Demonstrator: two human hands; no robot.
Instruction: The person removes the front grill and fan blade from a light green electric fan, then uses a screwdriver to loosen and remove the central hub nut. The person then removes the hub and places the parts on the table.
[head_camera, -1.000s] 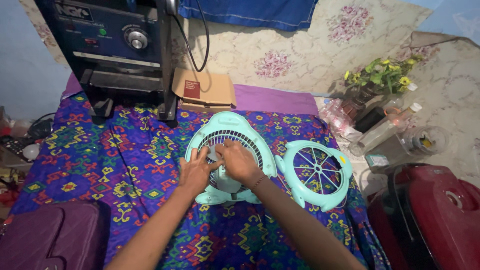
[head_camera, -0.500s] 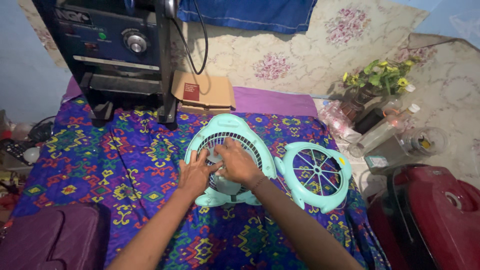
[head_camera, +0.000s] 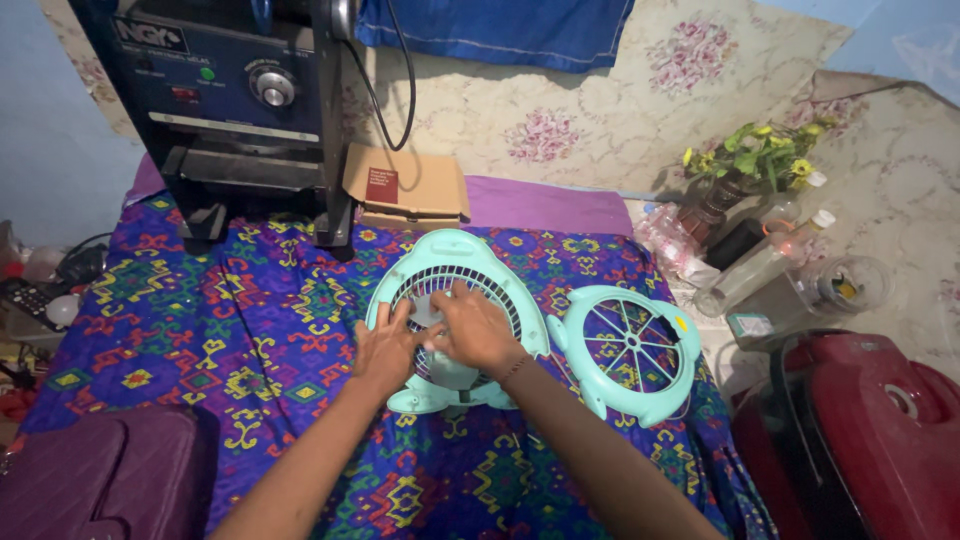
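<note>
Mint-green plastic fan body (head_camera: 455, 262) lies flat on the patterned blue cloth (head_camera: 240, 330), grille side up, w/ both hands on it. Left hand (head_camera: 385, 345) rests on the grille's left part, fingers spread a bit & lying flat, tips near the hub. Right hand (head_camera: 478, 328) covers the grille centre, fingers bent & close together, tips pressed down next to the left fingertips; can't tell if they pinch anything underneath. Fan feet stick out just below both palms.

Just right of the right hand, near but apart from the fan body, lies the loose mint-green grille cover (head_camera: 630, 350), spokes showing. Beyond the fingertips, farther up the cloth: a brown cardboard box (head_camera: 410, 185) & left of it a dark blue machine (head_camera: 230, 95) w/ a round knob. Far right of the right hand: a red case (head_camera: 860, 430), yellow flowers (head_camera: 765, 150).
</note>
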